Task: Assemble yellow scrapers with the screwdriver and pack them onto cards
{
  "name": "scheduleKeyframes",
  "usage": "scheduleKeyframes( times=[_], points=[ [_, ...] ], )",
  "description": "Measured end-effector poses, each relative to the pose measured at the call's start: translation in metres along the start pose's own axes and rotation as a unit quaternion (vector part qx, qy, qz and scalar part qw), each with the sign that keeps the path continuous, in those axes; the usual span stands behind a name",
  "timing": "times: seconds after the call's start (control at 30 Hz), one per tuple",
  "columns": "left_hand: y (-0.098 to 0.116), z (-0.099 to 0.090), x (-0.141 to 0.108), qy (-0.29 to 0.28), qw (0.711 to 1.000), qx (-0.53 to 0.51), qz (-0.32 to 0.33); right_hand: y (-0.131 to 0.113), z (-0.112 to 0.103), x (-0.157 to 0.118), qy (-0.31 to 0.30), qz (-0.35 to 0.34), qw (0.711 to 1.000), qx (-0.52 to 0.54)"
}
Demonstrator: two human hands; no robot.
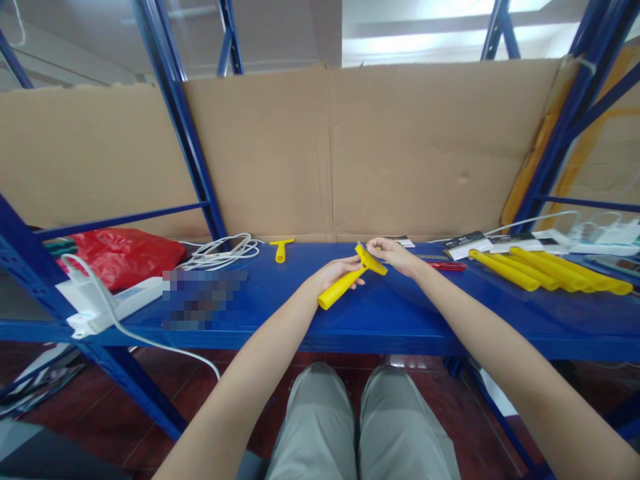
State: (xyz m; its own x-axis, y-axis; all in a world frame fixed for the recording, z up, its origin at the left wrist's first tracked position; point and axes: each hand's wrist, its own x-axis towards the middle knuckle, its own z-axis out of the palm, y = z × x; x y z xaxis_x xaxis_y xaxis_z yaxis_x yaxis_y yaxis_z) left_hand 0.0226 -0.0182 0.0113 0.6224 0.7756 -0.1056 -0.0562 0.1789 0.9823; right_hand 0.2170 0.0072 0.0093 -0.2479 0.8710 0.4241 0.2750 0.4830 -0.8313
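Observation:
My left hand point(340, 272) is closed around a yellow scraper point(343, 288), near where its thick round handle meets the wide T-shaped head. The scraper is tilted over the blue shelf, handle end toward me. Beside the head's far end, my right hand point(393, 255) has its fingers pinched together. Whatever is between those fingertips is too small to make out. A smaller yellow T-shaped piece point(281, 251) lies at the back, left of my hands. Right of my right hand are a red tool point(447, 266) and several yellow handles point(547, 270) side by side.
Black-and-white packets point(469, 245) lie behind the yellow handles. Leftward are a coiled white cable point(225, 253), a red plastic bag point(127, 257) and a white power strip point(133, 297). Cardboard point(400, 153) walls off the back of the blue shelf point(280, 313). Blue posts point(187, 147) stand at both sides.

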Motion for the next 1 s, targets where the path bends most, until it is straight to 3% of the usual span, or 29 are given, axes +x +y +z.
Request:
scheduleKeyframes(
  times=[0.1,0.6,1.0],
  points=[
    [0.0008,0.0013,-0.0008,0.005,1.000,-0.004,-0.002,0.0013,0.0069,-0.0027,-0.022,0.002,1.000,0.008],
    [-0.0011,0.0035,-0.0022,0.010,1.000,0.010,-0.002,0.0027,0.0109,-0.0051,0.001,-0.019,1.000,0.010],
    [-0.0022,0.0067,-0.0048,0.019,0.999,0.039,0.011,0.0079,0.0127,-0.0037,0.021,0.068,0.993,0.096]
  ],
)
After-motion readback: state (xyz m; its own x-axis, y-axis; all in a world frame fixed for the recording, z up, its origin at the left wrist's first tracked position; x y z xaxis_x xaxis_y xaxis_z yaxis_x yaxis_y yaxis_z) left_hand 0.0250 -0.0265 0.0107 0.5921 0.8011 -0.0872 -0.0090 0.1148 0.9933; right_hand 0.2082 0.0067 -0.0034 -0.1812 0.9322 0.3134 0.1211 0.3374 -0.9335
